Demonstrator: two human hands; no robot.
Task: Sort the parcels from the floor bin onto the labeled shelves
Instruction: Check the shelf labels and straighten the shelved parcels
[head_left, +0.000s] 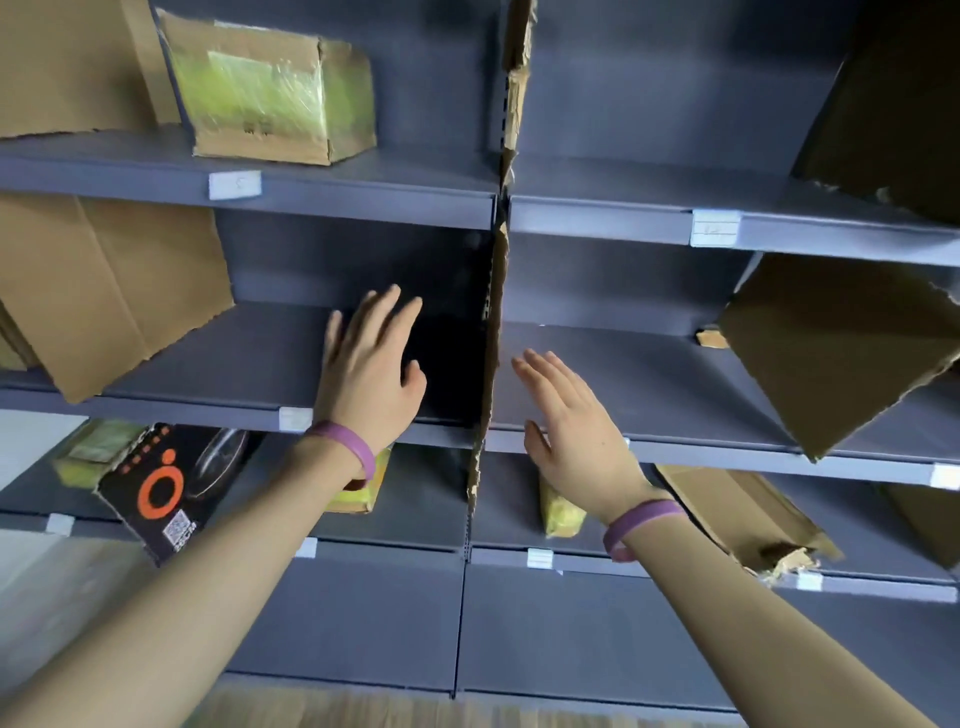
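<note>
Grey metal shelving fills the view, two bays split by a ragged cardboard divider (491, 332) on the centre upright; small white labels clip to the shelf edges.

Left hand (371, 364) is spread flat, fingers extended, empty, reaching onto the middle shelf (249, 358) just left of the divider. Right hand (569, 426) is also spread and empty, palm angled inward, just right of the divider at the shelf edge. Each wrist carries a purple wristband (345, 447).

Parcels relative to the divider: a cardboard box wrapped in green-tinted film (275, 93) sits on the shelf above, left. A flat brown cardboard parcel (109, 291) leans at the far left of the middle shelf. One shelf down, left, a black box with an orange ring logo (166, 488) tilts over the edge, with a yellow packet (371, 486) partly hidden behind the left wrist. Right of the divider, another yellow packet (558, 509) lies below the right hand. A large tilted brown carton (831, 353) sits far right on the middle shelf.
</note>
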